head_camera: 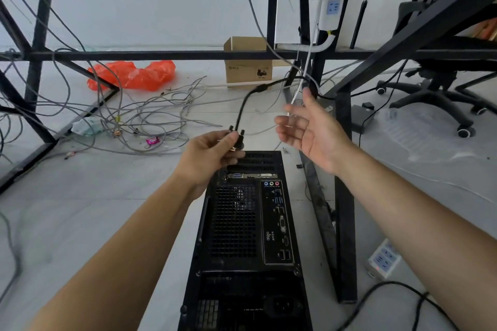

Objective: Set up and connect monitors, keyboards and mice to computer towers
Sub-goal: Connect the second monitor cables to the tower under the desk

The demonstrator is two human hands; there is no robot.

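Connector point(240, 142), likely video, in left hand point(207, 160).

Plug point(238, 140) of black cable point(242, 107) half covered by curled fingers of left hand point(209, 161); pin face out of sight. Lower end of computer tower point(242, 223) cut off by bottom edge. Lettering beside rear ports too small to read. Cardboard box point(248, 72) partly behind black desk frame point(161, 55), print illegible. Office chair point(441, 80) cropped at right edge, seat masked by desk bars. Floor lead point(387, 283) at lower right leaving view at bottom edge.
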